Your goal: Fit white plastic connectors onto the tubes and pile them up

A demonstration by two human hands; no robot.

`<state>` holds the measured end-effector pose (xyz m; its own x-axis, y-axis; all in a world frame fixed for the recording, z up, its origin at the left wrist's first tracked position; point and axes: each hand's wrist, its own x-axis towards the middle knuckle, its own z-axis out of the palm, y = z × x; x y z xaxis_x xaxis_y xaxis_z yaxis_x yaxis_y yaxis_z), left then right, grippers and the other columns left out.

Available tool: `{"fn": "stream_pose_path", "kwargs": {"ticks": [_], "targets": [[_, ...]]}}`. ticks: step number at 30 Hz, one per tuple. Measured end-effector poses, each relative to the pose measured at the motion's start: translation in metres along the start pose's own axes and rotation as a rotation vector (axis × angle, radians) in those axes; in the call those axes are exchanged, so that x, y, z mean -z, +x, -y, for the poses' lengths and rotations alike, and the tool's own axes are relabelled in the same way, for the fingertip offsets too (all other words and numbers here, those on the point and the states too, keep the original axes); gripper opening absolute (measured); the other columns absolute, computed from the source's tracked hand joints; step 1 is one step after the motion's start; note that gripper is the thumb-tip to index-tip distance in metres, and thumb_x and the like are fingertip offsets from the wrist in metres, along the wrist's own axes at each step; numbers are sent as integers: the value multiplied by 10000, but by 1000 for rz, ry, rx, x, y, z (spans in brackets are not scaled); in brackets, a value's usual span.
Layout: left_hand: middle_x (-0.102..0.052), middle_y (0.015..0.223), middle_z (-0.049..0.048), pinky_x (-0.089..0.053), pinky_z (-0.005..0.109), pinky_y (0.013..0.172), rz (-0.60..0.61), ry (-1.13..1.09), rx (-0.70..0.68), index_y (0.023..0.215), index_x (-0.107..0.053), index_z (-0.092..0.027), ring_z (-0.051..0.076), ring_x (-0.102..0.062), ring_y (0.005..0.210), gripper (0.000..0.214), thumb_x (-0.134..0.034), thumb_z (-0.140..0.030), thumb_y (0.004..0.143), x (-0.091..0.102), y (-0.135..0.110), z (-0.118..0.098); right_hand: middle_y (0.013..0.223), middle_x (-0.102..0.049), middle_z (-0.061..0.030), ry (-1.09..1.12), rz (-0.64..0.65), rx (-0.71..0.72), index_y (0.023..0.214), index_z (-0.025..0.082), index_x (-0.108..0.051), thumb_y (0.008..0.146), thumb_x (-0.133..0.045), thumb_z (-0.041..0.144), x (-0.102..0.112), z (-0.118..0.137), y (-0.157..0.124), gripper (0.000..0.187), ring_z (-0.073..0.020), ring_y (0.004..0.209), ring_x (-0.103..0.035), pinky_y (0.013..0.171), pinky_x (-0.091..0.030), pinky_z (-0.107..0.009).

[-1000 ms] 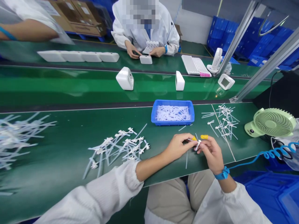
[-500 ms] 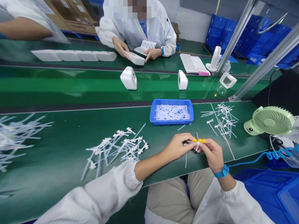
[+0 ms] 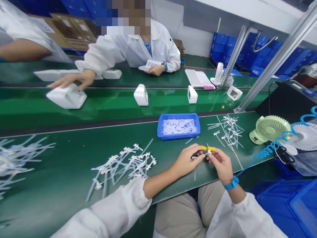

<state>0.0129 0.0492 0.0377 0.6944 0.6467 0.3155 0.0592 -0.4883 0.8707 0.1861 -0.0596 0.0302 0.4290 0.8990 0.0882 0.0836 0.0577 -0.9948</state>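
Close together above the green bench, both hands work on a thin pale tube with a small white fitting (image 3: pixel 209 152). My left hand (image 3: pixel 185 161) is closed, pinching the tube from the left, and another small white piece (image 3: pixel 194 157) shows under its fingers. The fitting end is pinched by my right hand (image 3: pixel 221 164), which wears a blue wrist strap (image 3: pixel 232 182). Yellow covers sit on an index fingertip of each hand. Beneath the left hand, a loose thin tube (image 3: pixel 194 174) lies on the bench. The exact joint between the pieces is partly hidden by fingers.
Beyond the hands stands a blue tray (image 3: pixel 178 136) of short pale tubes. Piles of tubes with white fittings (image 3: pixel 123 162) lie left and right. A green fan (image 3: pixel 269 129) stands at right, near a coiled blue cord (image 3: pixel 266 152). A co-worker's hand (image 3: pixel 74 79) touches a white housing (image 3: pixel 66 96).
My hands stay together, and the pale tube between them has tilted from near upright to lower. Across the bench, the co-worker's hand has moved left and set a white housing on the green belt.
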Motion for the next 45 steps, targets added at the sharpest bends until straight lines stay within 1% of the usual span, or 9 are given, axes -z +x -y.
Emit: {"fn": "stream_pose_path", "kwargs": {"ticks": [3, 6, 11, 16, 20, 28, 33, 37, 45], "targets": [[-683, 1134, 76, -552, 362, 936, 28, 160, -14, 1223, -632, -206, 233, -658, 1016, 288, -537, -148, 958, 8, -2, -5, 790, -732, -33, -119, -108, 37, 1131, 221, -778, 966, -747, 493, 28, 21, -1, 320, -200, 680, -673, 610, -556, -325], [-642, 1186, 102, -530, 432, 997, 160, 414, -6, 1196, -605, -202, 293, -613, 1113, 359, -543, -77, 865, 18, -3, -11, 810, -718, -26, -295, -198, 130, 1122, 225, -757, 998, -683, 472, 66, 48, 8, 286, -196, 676, -651, 632, -523, -329], [-642, 1124, 93, -517, 402, 922, 396, 517, 47, 1118, -639, -192, 296, -630, 1056, 240, -573, -95, 908, 30, -4, -7, 697, -689, -18, -712, -141, 159, 1059, 207, -787, 1000, -586, 466, 112, 60, 48, 333, -220, 648, -647, 676, -516, -355], [-676, 1166, 68, -464, 384, 971, 399, 473, 43, 1097, -686, -204, 277, -650, 1119, 221, -586, -104, 927, 26, -2, 0, 1073, -771, -128, -818, -119, 225, 1350, 162, -667, 949, -635, 483, 118, 46, 88, 515, -242, 729, -702, 683, -559, -390], [-704, 1162, 49, -422, 378, 966, 354, 439, 31, 1093, -713, -217, 251, -654, 1113, 227, -571, -103, 958, 16, -4, 5, 1240, -730, -155, -804, -115, 369, 1356, 197, -648, 997, -623, 467, 92, 55, 97, 449, -268, 893, -728, 694, -592, -388], [-748, 1108, 21, -384, 373, 914, 256, 454, 9, 1084, -718, -224, 245, -655, 1062, 68, -702, -274, 1041, 7, -7, 14, 1238, -793, -79, -763, 522, 607, 1259, 252, -735, 1075, -564, 243, -35, 60, 136, 251, -241, 1134, -750, 987, -592, -378], [-757, 1116, 29, -379, 371, 879, 268, 474, -18, 1106, -724, -216, 248, -654, 1037, 118, -746, -302, 1029, 7, -7, 15, 1126, -810, -111, -1043, 673, 529, 1151, 178, -782, 985, -713, 151, -102, 38, 179, 182, -261, 1091, -750, 1012, -546, -357], [-761, 1115, 33, -380, 373, 878, 264, 478, -25, 1118, -728, -213, 249, -658, 1038, 131, -746, -311, 1032, 6, -7, 17, 924, -812, -77, -1082, 694, 482, 996, 177, -805, 893, -830, 167, -122, 27, 195, 106, -246, 917, -763, 885, -549, -311], [-756, 1099, 23, -385, 370, 875, 251, 494, -37, 1104, -729, -215, 244, -658, 1042, 143, -771, -322, 1019, 5, -5, 17, 900, -835, -38, -961, 598, 453, 1065, 214, -812, 885, -716, 57, -114, 24, 195, 257, -228, 884, -784, 871, -569, -311]]}}
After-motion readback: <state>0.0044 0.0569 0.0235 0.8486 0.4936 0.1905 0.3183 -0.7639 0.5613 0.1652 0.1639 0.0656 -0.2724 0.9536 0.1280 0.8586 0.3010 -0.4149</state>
